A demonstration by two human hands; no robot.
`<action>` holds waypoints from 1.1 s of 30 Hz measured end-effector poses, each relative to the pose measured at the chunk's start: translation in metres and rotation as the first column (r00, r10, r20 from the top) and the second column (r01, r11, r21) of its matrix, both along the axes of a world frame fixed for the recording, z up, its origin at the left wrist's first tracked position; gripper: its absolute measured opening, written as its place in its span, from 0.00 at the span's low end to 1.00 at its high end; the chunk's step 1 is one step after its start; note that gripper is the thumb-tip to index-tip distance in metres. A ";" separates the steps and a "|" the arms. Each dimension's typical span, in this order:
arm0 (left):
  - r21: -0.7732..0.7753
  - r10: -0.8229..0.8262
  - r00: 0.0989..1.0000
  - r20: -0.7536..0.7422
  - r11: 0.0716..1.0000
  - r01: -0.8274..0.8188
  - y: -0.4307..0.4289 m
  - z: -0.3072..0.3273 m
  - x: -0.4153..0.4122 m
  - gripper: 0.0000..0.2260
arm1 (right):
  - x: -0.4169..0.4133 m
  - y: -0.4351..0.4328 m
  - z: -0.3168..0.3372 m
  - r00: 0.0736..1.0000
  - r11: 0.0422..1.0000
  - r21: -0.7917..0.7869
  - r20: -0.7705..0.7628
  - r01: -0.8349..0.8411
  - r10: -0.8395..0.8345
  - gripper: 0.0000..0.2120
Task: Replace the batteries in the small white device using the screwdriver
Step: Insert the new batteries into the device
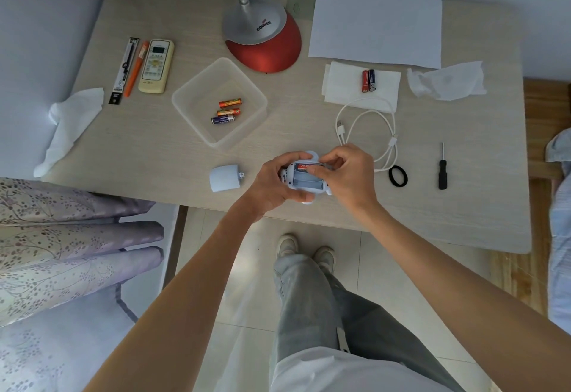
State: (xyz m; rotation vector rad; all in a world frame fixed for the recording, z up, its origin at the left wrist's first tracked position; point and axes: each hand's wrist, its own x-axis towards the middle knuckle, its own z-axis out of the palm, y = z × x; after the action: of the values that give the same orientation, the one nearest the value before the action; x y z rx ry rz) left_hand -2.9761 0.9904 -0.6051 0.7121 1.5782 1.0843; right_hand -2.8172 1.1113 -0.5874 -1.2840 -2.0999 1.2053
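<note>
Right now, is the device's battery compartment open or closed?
Open. The cover lies apart on the table, left of the white device; its exposed bay shows one red battery and empty slots.

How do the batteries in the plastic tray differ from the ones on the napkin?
The tray batteries number three, the napkin batteries two. The tray batteries are two orange and one dark blue; the napkin batteries are one red, one dark. The tray batteries lie crosswise, the napkin batteries front-to-back. Both sets lie side by side.
</note>
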 end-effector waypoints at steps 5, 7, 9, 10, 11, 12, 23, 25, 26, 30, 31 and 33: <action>0.006 0.005 1.000 -0.013 1.000 -0.005 0.000 0.000 0.000 0.38 | -0.005 0.002 0.001 1.000 0.997 -0.075 0.019 0.023 -0.022 0.14; 0.000 0.007 1.000 -0.009 1.000 -0.007 0.000 0.000 0.000 0.38 | -0.008 0.002 0.002 1.000 0.996 -0.088 0.014 0.026 -0.024 0.14; -0.008 0.009 1.000 0.001 1.000 -0.009 0.000 -0.001 0.000 0.39 | -0.006 0.003 0.003 1.000 0.997 -0.083 0.015 0.006 -0.005 0.13; -0.009 0.009 1.000 0.007 1.000 -0.009 0.000 -0.001 0.000 0.39 | -0.002 0.003 0.005 1.000 0.997 -0.071 0.016 -0.011 0.012 0.13; -0.008 0.008 1.000 0.013 1.000 -0.008 -0.001 -0.001 -0.001 0.39 | 0.003 0.004 0.006 0.999 0.998 -0.058 0.015 -0.028 0.029 0.13; -0.007 0.007 1.000 0.018 1.000 -0.007 -0.001 0.000 -0.001 0.39 | 0.008 0.005 0.008 0.999 0.998 -0.050 0.018 -0.049 0.050 0.14; -0.022 0.010 0.999 0.048 1.000 -0.009 -0.002 0.002 -0.002 0.38 | 0.032 0.004 0.003 0.914 0.901 -0.181 0.019 -0.395 0.405 0.33; -0.018 0.003 0.999 0.040 1.000 -0.002 -0.002 0.003 -0.002 0.37 | 0.033 0.004 -0.004 0.938 0.916 -0.206 -0.026 -0.343 0.345 0.35; -0.017 0.001 0.999 0.038 1.000 0.000 -0.003 0.004 -0.002 0.37 | 0.034 0.003 -0.005 0.946 0.923 -0.211 -0.047 -0.323 0.320 0.35; -0.014 0.010 0.999 0.043 1.000 -0.009 -0.003 0.005 -0.002 0.37 | 0.039 0.001 -0.007 0.954 0.927 -0.229 -0.116 -0.298 0.278 0.33; -0.013 0.007 0.999 0.040 1.000 -0.006 -0.002 0.005 -0.002 0.37 | 0.039 0.001 -0.008 0.953 0.922 -0.245 -0.124 -0.299 0.276 0.34; -0.018 0.001 1.000 0.029 1.000 0.000 -0.002 0.006 -0.002 0.37 | 0.040 0.005 -0.011 0.953 0.908 -0.293 -0.145 -0.299 0.267 0.35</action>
State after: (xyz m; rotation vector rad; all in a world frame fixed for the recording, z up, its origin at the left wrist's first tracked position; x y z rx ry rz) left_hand -2.9781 0.9879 -0.5994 0.6812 1.5618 1.0746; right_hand -2.7777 1.1159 -0.5985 -1.0322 -2.1343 1.7492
